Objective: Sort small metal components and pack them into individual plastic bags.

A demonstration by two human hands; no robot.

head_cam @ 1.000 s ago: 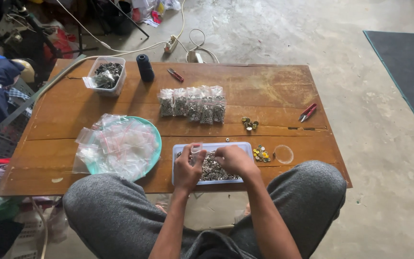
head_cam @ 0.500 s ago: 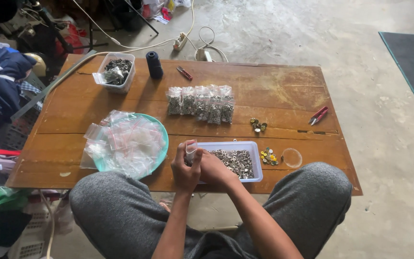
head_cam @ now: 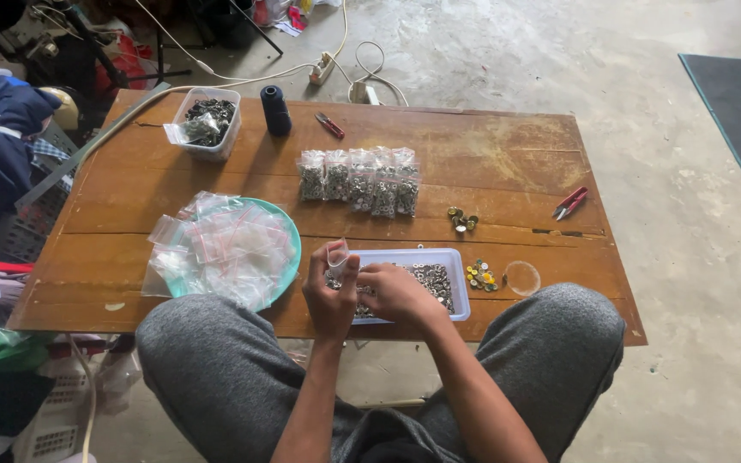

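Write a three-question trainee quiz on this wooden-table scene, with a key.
1. True or false: the left hand holds a small clear plastic bag.
2. Which lies on the round teal plate? A) red clippers B) a heap of empty clear bags C) a spool
3. Fill in: the right hand is over the white rectangular tray of small metal rings, at the table's ____ edge.

Key: 1 true; 2 B; 3 near

A teal plate (head_cam: 289, 225) heaped with empty clear zip bags (head_cam: 225, 249) sits left on the wooden worktop (head_cam: 508, 154). A row of filled bags (head_cam: 358, 178) lies mid-table. At the back stand a dark thread spool (head_cam: 275, 109) and a clear tub (head_cam: 205, 122); red snips (head_cam: 569, 202) lie far right.
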